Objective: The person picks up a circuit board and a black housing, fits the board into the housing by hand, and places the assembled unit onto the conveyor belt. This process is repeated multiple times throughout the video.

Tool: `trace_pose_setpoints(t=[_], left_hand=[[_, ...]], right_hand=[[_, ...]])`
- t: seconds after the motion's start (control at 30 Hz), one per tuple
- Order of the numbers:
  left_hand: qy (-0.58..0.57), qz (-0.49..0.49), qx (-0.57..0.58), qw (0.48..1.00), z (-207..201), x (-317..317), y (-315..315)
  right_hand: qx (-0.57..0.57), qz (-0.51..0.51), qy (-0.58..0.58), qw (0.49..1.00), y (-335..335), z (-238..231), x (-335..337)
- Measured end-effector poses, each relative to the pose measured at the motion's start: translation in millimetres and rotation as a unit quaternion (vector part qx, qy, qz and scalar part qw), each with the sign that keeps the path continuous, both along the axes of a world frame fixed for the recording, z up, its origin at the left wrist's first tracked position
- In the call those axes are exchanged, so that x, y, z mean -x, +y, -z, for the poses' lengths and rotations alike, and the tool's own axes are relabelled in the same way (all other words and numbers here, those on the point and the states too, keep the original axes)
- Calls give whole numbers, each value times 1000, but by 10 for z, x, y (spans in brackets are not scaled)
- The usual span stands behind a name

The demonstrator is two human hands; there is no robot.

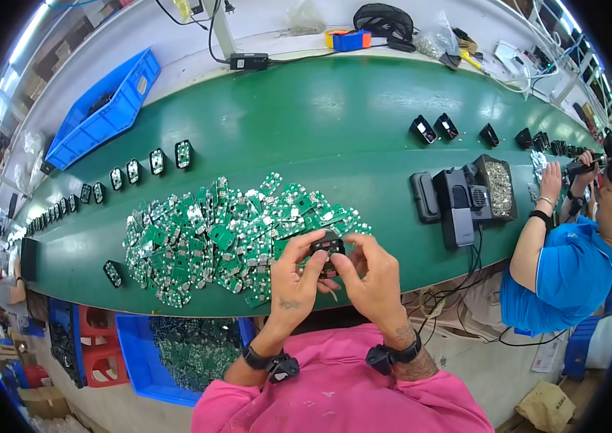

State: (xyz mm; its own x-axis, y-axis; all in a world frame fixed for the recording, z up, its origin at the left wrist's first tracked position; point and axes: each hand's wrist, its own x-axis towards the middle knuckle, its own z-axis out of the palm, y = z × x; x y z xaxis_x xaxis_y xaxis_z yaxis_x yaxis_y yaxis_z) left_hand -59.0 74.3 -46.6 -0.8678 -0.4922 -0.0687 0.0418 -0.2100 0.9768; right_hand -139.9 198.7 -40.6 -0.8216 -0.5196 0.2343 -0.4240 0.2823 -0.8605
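Note:
Between my two hands, close to the bench's near edge, is a small black plastic housing (328, 246). My left hand (296, 276) grips its left side, the thumb pressed on top and the fingers wrapped round it. On the other side my right hand (372, 277) holds it the same way, both thumbs nearly meeting. What lies inside the housing is mostly hidden by the thumbs. Just beyond and left of my hands spreads a large pile of green circuit boards (212, 238). A black housing with a board in it (112, 273) lies alone left of the pile.
Board-filled housings (157, 162) line the green bench (284, 94) at left; black housings (422, 129) stand far right. A machine with a metal-filled tray (457, 209) stands right. Blue bins (104, 108) sit far left and below (140, 361). A co-worker in blue (562, 270) works at right.

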Motion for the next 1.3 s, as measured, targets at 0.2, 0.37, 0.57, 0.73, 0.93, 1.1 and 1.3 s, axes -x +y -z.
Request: trace_pose_setpoints(t=[0.2,0.37,0.57,0.73,0.93,1.1,1.3], left_hand=[[33,-14,27,999,22,-69,12],[36,-57,39,997,38,-95,127],[-17,0,85,996,-37,98,-375],[-54,-15,136,989,-39,596,-1726],[-182,-59,144,971,256,1248,-2887],[-238,-103,254,932,414,1138,-3078],[-247,-104,374,888,382,926,-3091]], right_hand=[[67,-84,-48,993,-101,43,-61],[103,-70,-27,992,-168,175,-127],[83,-59,-61,993,-431,171,26],[56,22,-18,998,-154,345,132],[33,82,-29,996,207,441,230],[-78,77,156,982,240,244,796],[-331,175,277,885,58,9,2256]])
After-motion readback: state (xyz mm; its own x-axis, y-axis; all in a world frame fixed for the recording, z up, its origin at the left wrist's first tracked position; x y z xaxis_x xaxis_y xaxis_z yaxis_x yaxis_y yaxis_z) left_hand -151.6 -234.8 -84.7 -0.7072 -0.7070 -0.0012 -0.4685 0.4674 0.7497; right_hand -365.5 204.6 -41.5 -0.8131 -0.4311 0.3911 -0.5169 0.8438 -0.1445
